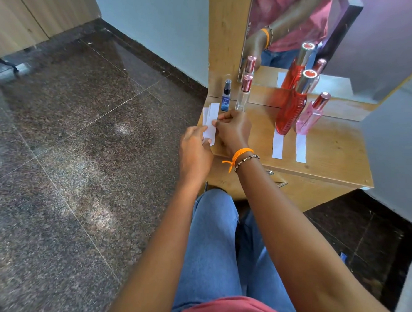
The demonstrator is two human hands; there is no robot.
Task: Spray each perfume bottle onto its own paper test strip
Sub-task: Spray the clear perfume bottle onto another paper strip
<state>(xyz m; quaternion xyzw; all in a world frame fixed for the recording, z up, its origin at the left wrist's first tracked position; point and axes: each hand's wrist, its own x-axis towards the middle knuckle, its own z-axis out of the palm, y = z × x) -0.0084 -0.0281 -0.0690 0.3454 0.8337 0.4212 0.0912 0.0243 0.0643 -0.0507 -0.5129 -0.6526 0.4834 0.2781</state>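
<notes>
At the wooden dressing-table top's (328, 147) front-left corner, the left hand (195, 153) and right hand (233, 131) pinch white paper test strips (211, 123); the centre lies bare.

Both hands (215, 142) pinch paper strips (211, 123) w/ fingers (222, 120).

bare arms, no sleeves past the elbow. blue jeans (210, 238), a pink shirt (236, 310). the right wrist wears an orange thread (241, 152) tied in a knot, beside a dark beaded bracelet (247, 159).
</notes>
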